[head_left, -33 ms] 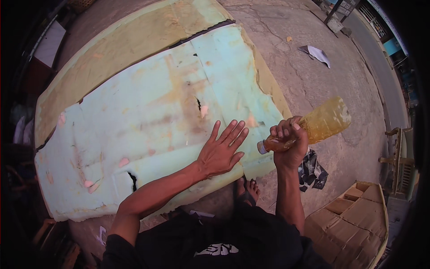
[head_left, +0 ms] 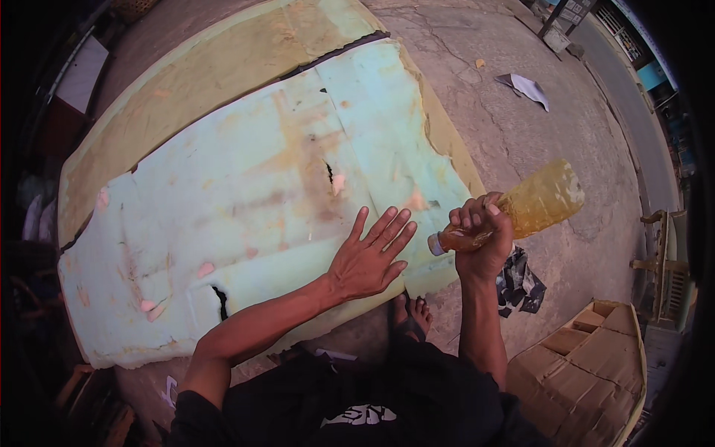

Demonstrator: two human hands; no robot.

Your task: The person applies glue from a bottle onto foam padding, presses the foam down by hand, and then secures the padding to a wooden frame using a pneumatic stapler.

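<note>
My left hand (head_left: 369,253) is spread, palm down and fingers apart, at or just over the pale green foam sheet (head_left: 223,179), near its front right part; whether it touches cannot be told. The sheet is stained, with pink patches and dark tears. To the right, my right hand (head_left: 480,242) grips the neck of a plastic bottle (head_left: 540,197) of yellow liquid, held sideways with its cap toward the left and its base up to the right, over the sheet's right edge.
A yellowish foam layer (head_left: 156,97) lies along the back. On the cracked concrete (head_left: 462,45) are a white scrap (head_left: 529,89), a crumpled dark sheet (head_left: 521,279) and flattened cardboard (head_left: 581,372). A wooden item (head_left: 655,261) stands at the right, beside a road (head_left: 655,149). My bare-toed foot (head_left: 417,316) shows below.
My left hand has shifted slightly down, toward my body, with its fingers still spread. My right hand and the bottle are almost unmoved.
</note>
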